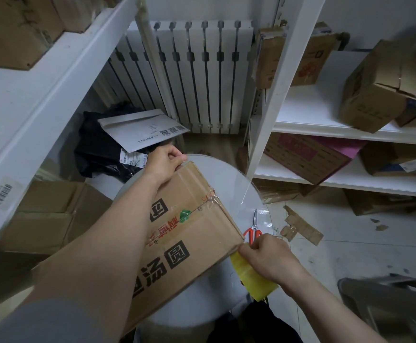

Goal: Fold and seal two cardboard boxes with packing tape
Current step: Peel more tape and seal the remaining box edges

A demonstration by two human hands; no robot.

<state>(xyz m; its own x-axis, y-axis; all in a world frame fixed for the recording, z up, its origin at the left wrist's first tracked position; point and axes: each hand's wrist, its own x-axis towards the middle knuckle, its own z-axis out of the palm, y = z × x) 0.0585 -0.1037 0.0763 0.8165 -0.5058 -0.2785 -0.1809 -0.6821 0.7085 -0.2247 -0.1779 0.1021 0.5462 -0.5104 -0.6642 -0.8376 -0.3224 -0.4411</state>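
Your left arm stretches across the cardboard box (187, 219) lying on the round table (226, 174), and your left hand (163, 164) curls over its far corner. Your right hand (263, 258), fingers curled, pinches yellow tape (251, 278) at the near corner, beside the scissors (252, 231).

White ribbed metal radiator (197, 75) at rear. Grey paper mailer with QR codes (140, 131) atop black plastic bags (98, 149). Red-handled scissors (253, 231) on round white table (226, 174). Torn brown cardboard scrap (301, 226) on pale tiled floor (350, 248). White metal shelving (325, 112), right.
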